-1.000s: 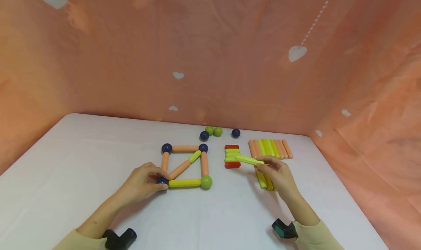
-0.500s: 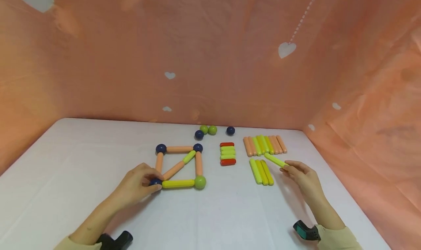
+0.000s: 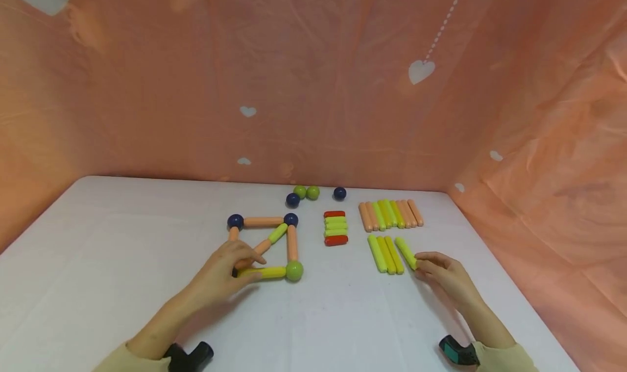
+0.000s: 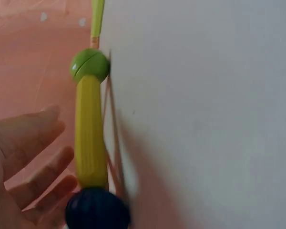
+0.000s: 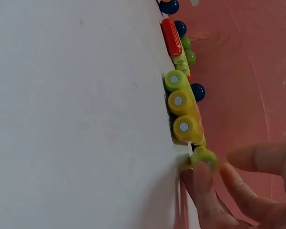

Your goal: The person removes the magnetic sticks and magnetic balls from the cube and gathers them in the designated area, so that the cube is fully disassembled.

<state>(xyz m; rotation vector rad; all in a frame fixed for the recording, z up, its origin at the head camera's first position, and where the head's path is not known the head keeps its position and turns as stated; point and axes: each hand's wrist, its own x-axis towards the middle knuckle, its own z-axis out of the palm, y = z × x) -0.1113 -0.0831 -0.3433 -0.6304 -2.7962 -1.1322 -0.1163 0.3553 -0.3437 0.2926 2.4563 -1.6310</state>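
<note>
I see a braced square (image 3: pixel 278 233) seemingly joined, spare rods (image 3: pixel 392 214) unused; left hand (image 3: pixel 227 268) loosely spread, right hand (image 3: pixel 450 279) pinching a lime rod (image 3: pixel 405 252).

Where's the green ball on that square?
In the head view, the green ball is at the near right corner of the square, right of the left hand, touching a yellow stick and a peach stick.

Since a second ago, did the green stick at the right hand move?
Yes: the green stick went right, away from the front red stick.
</note>
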